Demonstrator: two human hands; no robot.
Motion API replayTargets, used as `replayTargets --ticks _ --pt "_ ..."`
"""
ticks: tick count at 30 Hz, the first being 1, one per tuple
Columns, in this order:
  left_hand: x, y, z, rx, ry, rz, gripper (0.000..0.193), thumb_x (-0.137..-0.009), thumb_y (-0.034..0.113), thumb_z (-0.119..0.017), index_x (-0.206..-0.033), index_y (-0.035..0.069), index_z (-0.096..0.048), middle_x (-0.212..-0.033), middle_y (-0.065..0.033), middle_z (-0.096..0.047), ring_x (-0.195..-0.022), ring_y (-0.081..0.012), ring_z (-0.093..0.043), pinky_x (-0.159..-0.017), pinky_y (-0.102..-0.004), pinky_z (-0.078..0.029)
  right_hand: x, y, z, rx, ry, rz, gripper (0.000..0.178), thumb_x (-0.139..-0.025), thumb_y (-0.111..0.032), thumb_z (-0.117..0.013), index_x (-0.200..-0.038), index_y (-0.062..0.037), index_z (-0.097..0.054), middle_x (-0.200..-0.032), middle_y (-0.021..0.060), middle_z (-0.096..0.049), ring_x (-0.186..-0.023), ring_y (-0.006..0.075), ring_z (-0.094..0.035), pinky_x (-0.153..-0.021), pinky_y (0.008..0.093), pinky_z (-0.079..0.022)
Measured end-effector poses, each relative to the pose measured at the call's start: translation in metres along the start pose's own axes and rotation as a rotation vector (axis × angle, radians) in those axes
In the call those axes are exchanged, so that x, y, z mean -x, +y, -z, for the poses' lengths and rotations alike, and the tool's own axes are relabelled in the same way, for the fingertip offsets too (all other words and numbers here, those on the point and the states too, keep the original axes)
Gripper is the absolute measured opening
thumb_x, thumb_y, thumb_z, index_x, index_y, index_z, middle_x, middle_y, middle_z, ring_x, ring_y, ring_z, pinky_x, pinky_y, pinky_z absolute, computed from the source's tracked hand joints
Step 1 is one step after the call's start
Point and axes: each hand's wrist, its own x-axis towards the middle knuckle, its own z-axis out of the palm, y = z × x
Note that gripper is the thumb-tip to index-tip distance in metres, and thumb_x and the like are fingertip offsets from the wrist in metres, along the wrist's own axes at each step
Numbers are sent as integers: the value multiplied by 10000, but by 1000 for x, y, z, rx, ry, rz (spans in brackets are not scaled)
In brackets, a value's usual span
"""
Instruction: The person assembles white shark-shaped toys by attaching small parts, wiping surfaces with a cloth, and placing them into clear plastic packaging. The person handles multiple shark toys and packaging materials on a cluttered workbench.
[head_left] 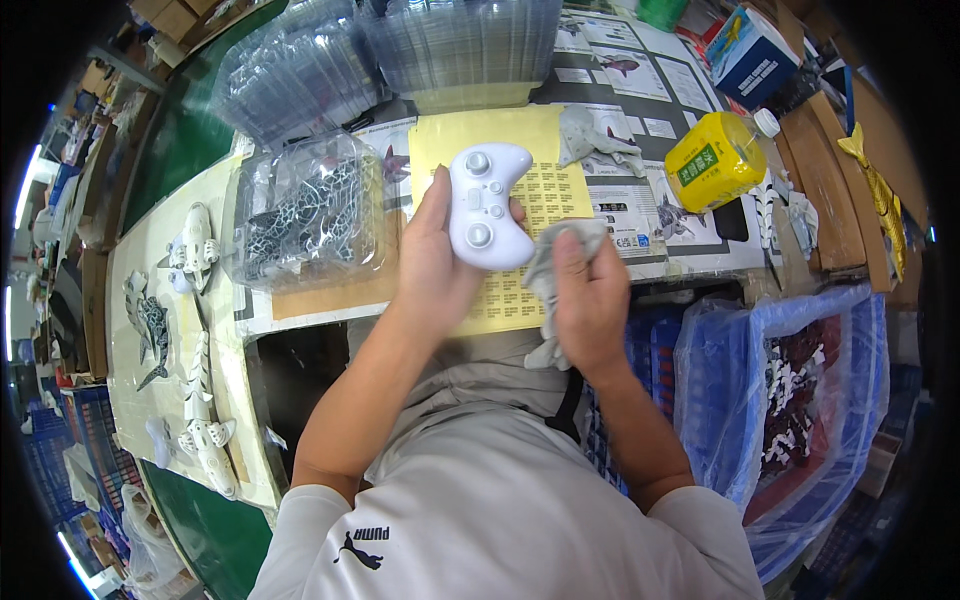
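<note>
At the centre of the frame the left hand (432, 262) clamps a white plastic two-stick game controller (487, 205) while the right hand (590, 300) bunches a grey cloth (553, 270) against its edge, where a loose grip could probably drop it onto the yellow printed sheet (540, 190).

White game controller (488, 205): two round sticks, small buttons, face up, held upright above yellow sheet (540, 190), near front edge of table. Grey cloth (556, 275): crumpled, touching controller's lower right corner, hanging down.
</note>
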Motion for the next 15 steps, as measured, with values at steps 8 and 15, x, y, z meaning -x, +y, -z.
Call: replayTargets --ticks 8,15 --pt "10 -2 -3 -64 45 -12 528 -1169 450 -367 -1409 17 -552 -1152 -160 -697 -1005 -261 -699 -926 -411 -572 -13 27 -5 68 18 28 257 -1149 -228 -533 -1115 5 -635 -972 21 -654 -889 66 -553 -765 260 -477" --pt "14 5 8 -138 -54 54 556 -1155 469 -395 -1422 11 -559 -1177 -175 -703 -1030 -310 -711 -895 -469 -580 -43 1 25 133 109 193 264 -1133 -226 -574 -1041 2 -671 -836 -24 -621 -759 28 -502 -665 232 -437"
